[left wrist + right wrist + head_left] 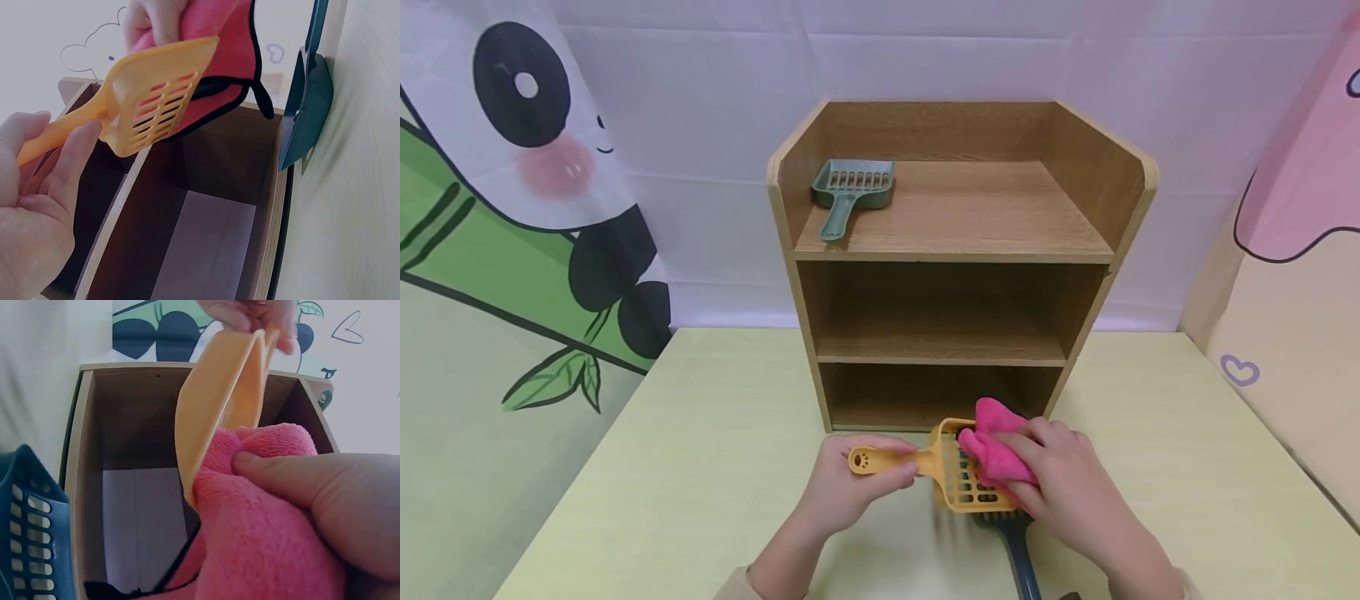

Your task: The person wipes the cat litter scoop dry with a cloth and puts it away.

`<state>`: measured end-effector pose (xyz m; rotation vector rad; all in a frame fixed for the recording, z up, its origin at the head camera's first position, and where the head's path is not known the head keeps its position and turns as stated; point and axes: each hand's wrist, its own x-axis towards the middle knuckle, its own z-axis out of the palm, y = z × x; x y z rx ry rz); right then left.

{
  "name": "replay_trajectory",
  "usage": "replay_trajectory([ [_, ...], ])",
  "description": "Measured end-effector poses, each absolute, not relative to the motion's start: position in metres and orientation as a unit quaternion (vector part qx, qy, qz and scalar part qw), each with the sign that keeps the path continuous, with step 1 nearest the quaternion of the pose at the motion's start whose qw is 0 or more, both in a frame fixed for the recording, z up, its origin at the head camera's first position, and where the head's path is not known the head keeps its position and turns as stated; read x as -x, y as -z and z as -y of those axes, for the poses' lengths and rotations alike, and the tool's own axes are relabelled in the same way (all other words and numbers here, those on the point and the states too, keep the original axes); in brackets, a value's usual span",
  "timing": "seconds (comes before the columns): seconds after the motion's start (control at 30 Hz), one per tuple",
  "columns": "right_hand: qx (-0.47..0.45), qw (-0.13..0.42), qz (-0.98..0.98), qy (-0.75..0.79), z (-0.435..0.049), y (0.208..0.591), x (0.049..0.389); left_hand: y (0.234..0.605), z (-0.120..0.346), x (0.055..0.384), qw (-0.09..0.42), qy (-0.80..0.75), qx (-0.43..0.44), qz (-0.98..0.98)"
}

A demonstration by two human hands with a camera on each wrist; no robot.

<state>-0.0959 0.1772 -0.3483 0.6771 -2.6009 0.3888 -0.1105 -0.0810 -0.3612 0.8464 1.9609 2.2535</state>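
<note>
My left hand [853, 483] grips the handle of a yellow slotted litter scoop [958, 475], with its scoop head raised above the table toward the right. Bunched in my right hand [1071, 479] is a pink cloth [1000, 450] with black edging. In the right wrist view, the cloth [262, 519] presses against the inside and edge of the yellow scoop [212, 394]. Below it on the table lies a dark blue-green litter scoop [1017, 550], its head partly hidden by the yellow one. The left wrist view shows the dark scoop [312, 106] beside the shelf.
A small wooden shelf [955, 258] with three levels stands at the back of the pale table [737, 400]. On its top level, at the left, sits a grey-green litter scoop [852, 192]. Printed cloth backdrops [715, 100] enclose the table.
</note>
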Motion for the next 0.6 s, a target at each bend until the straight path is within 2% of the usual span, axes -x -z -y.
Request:
replay_trajectory([
  [0.27,-0.288,0.213,0.918,-0.169,-0.167,0.345,0.088,0.365,0.076,0.109,0.029,-0.707,-0.269,-0.653],
  [0.6,-0.276,0.207,0.927,-0.147,-0.165,0.353,0.094,0.358,0.078,0.106,0.007,-0.725,-0.290,-0.625],
])
